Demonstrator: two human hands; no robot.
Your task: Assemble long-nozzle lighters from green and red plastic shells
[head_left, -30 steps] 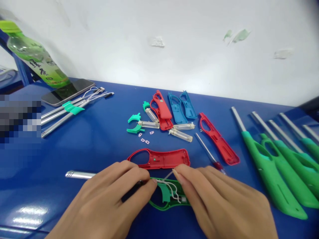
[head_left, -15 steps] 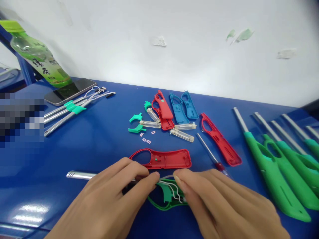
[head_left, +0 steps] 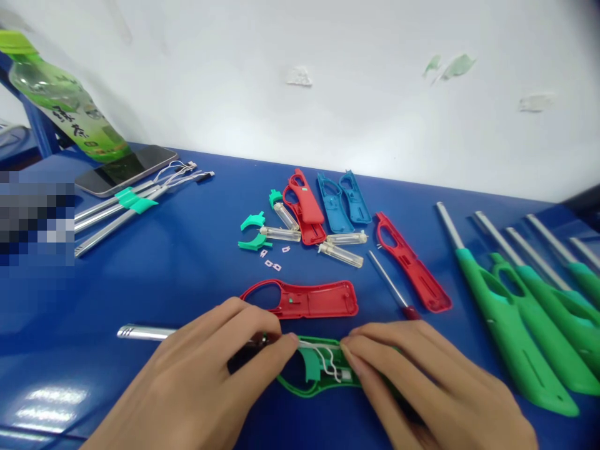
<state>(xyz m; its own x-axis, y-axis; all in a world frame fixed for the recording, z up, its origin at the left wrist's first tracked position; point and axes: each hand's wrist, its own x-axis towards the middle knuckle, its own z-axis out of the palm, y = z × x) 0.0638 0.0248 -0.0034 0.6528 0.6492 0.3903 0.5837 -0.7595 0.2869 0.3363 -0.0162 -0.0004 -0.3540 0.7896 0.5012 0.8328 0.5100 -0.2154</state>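
One green casing [head_left: 328, 383], crosswise, metal tube [head_left: 146, 333] leftward

The left hand [head_left: 201, 369] and right hand [head_left: 431, 381] are bare, slim-fingered, the nails [head_left: 293, 337] seemingly short, though blurred.

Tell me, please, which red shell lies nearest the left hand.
The red shell lying crosswise just beyond the left hand; the other red ones lie farther from it, on either side of the blue shells.
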